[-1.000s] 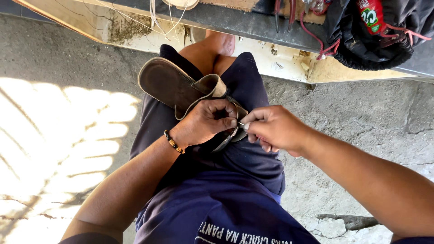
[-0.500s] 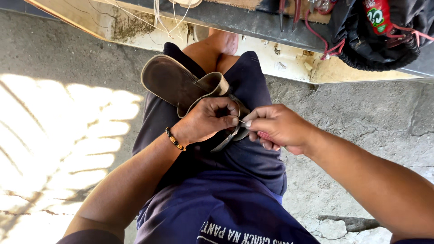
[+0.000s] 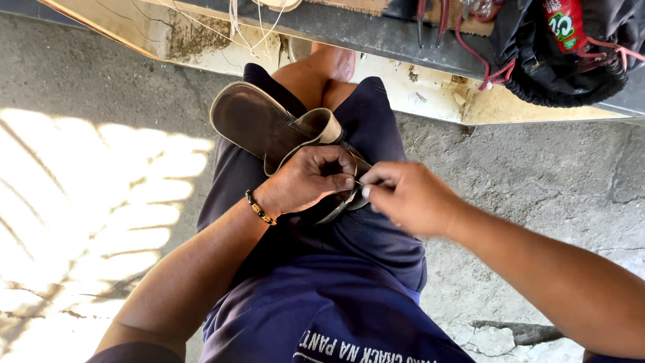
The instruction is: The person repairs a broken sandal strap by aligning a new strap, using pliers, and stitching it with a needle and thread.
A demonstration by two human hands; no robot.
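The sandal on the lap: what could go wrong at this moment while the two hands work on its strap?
1. The right hand pinches something thin, perhaps a needle, right against the fingertips of the left hand; a slip could prick them.
2. The sandal rests only on the thigh, with its far end past the knee; a hard pull might tip it onto the concrete floor.
3. The strap is bent sharply under the left grip and could crease.

Two hands were at work: the left hand [image 3: 310,180] and the right hand [image 3: 406,198]. One brown sandal [image 3: 259,126] lay under the left fingers. One beaded bracelet [image 3: 259,208] sat behind those fingers, at the wrist. One dark bag [image 3: 571,60] and one red-labelled bottle [image 3: 563,23] stood well beyond the fingertips.
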